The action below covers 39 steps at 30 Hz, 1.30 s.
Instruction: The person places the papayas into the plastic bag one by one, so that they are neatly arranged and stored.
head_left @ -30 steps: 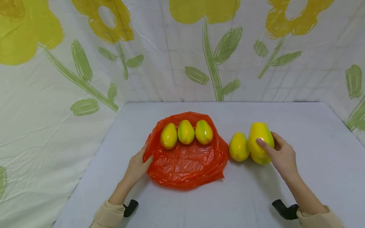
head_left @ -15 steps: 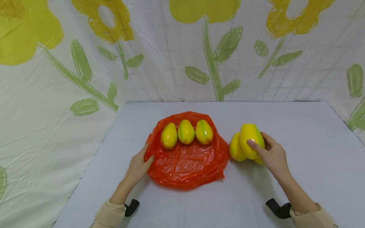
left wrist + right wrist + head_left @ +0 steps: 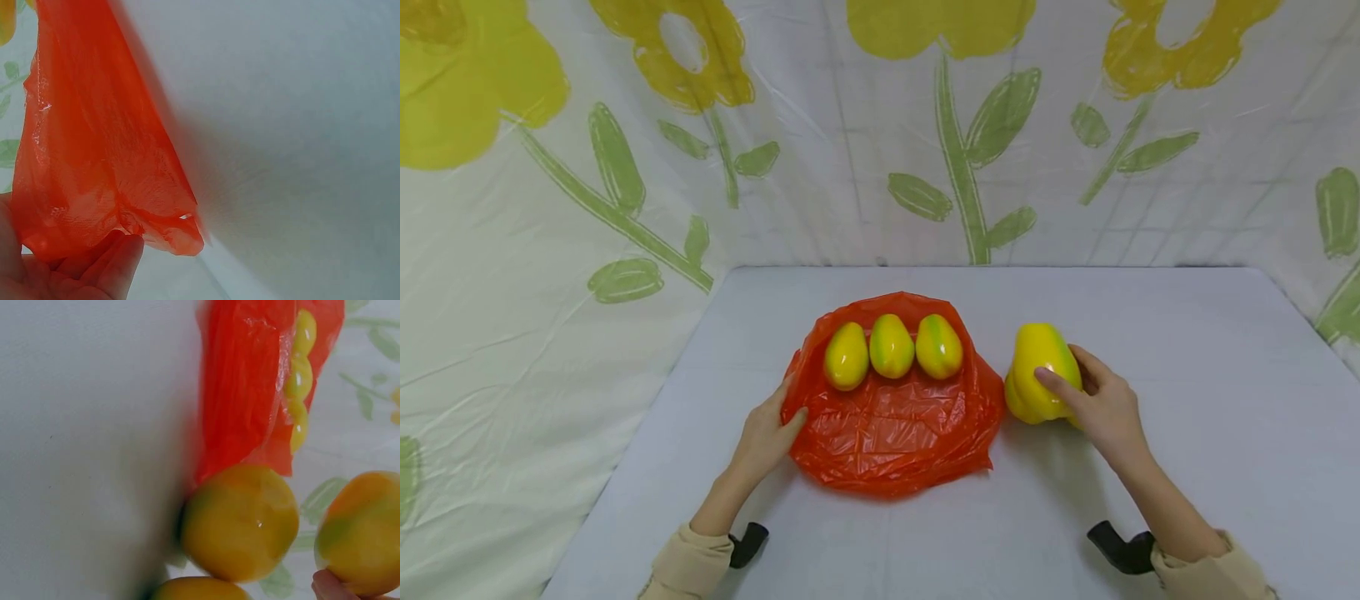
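My right hand (image 3: 1108, 412) grips a glossy yellow papaya (image 3: 1045, 357) with green streaks, thumb in front and fingers behind. It is raised over two more papayas on the table, which it partly hides in the head view; the right wrist view shows one papaya (image 3: 240, 522) beside the bag and another (image 3: 200, 590) at the bottom edge. At the left, my left hand (image 3: 763, 442) pinches the rim of a red plastic bag (image 3: 887, 437), thumb inside and fingers outside. Three papayas (image 3: 891, 347) sit in a row in the bag's open mouth, toward its back.
The white table (image 3: 1217, 400) ends at a white curtain (image 3: 820, 183) printed with yellow flowers. A black curved piece shows at each wrist, one (image 3: 748, 546) left and one (image 3: 1122, 550) right, by beige sleeves.
My right hand has moved left with the papaya, from over the right papaya toward the one beside the bag. My left hand stays on the bag's rim.
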### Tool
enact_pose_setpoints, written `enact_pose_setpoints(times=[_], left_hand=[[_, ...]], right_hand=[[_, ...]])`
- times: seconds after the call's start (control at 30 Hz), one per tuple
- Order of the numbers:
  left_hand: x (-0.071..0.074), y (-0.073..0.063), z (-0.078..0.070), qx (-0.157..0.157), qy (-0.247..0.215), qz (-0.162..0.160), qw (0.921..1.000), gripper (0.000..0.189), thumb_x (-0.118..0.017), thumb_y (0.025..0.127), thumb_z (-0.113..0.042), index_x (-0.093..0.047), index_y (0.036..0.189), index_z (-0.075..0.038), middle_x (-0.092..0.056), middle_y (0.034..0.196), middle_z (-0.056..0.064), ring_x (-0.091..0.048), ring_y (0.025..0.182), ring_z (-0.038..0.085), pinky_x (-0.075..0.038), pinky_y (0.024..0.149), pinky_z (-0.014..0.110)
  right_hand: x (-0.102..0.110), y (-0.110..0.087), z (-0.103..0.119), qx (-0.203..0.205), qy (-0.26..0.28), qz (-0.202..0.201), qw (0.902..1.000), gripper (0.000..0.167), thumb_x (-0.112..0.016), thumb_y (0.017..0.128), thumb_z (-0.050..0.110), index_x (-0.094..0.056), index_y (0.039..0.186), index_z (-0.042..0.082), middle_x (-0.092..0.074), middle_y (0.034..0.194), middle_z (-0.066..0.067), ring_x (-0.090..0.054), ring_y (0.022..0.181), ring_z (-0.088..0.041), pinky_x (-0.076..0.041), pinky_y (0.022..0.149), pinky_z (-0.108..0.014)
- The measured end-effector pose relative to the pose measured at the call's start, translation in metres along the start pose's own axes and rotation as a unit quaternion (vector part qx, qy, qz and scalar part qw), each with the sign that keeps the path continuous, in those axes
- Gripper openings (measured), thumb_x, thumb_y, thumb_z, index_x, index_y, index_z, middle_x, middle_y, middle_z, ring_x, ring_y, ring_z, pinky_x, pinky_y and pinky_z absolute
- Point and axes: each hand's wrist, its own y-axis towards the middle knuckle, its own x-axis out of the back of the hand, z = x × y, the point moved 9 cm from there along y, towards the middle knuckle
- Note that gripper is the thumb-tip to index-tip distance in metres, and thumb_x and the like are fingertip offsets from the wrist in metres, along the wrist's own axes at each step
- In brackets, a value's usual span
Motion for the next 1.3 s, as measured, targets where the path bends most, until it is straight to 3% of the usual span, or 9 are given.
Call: enact_pose_setpoints(times=[0.47,1.07,1.3], left_hand=[[0.001,0.0,-0.002,0.003,0.003,0.004,1.0,0.058,-0.054,0.095,-0.01,-0.034,0.146,0.007,-0.052,0.135,0.028,-0.057,0.112,0.04,-0.051,0.092,0.051],[0.002,0.001,-0.001,0.007,0.007,0.006,0.9999,0.059,-0.053,0.095,-0.01,-0.031,0.148,0.006,-0.049,0.138,0.029,-0.055,0.116,0.04,-0.048,0.095,0.053],[0.003,-0.001,-0.001,0.004,0.004,0.006,1.0,0.059,-0.054,0.095,-0.01,-0.032,0.148,0.006,-0.049,0.138,0.028,-0.055,0.116,0.04,-0.048,0.095,0.053]], right_hand=[[-0.012,0.0,0.009,-0.006,-0.002,0.011,0.9999,0.082,-0.059,0.093,0.047,-0.029,0.149,-0.004,-0.039,0.146,-0.027,-0.042,0.129,-0.042,-0.04,0.105,-0.053],[-0.054,-0.004,0.02,-0.007,-0.011,0.065,0.9978,0.081,-0.062,0.091,0.047,-0.031,0.15,-0.001,-0.037,0.149,-0.024,-0.036,0.134,-0.039,-0.037,0.107,-0.053],[-0.071,-0.006,0.025,-0.003,0.012,0.077,0.997,0.08,-0.064,0.091,0.044,-0.033,0.149,0.0,-0.04,0.148,-0.023,-0.039,0.131,-0.037,-0.038,0.106,-0.054]])
